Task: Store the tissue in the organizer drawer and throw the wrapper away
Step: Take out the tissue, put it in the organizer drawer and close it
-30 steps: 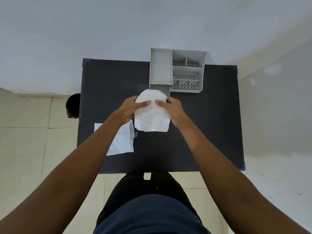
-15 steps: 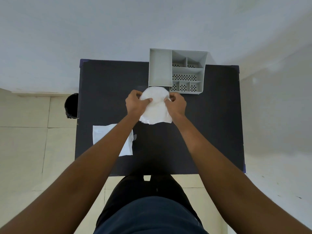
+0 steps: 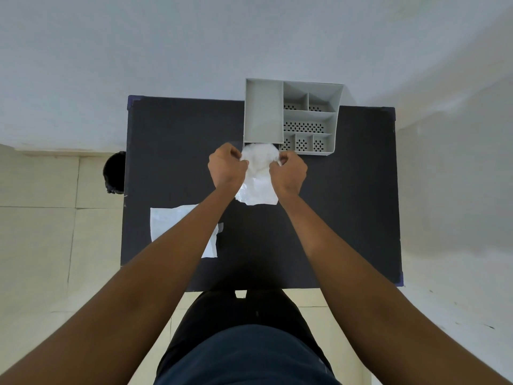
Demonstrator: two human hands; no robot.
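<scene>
A white tissue pack in a clear plastic wrapper (image 3: 259, 184) is held upright between both hands over the black table (image 3: 172, 151). My left hand (image 3: 226, 168) grips its left top corner and my right hand (image 3: 288, 172) grips the right top corner. White tissue (image 3: 259, 154) bulges out of the top, just in front of the grey organizer (image 3: 263, 112). The organizer's drawer front is hidden behind the tissue. The wrapper's lower end hangs below my hands.
A second flat white plastic pack (image 3: 172, 226) lies on the table's left front, partly under my left forearm. A black bin (image 3: 113, 172) stands on the floor left of the table. The organizer's perforated compartments (image 3: 304, 126) sit at the back right.
Both hands have carried the pack away from me toward the organizer, closing tighter on its top corners. The tissue now bulges out of the wrapper's top.
</scene>
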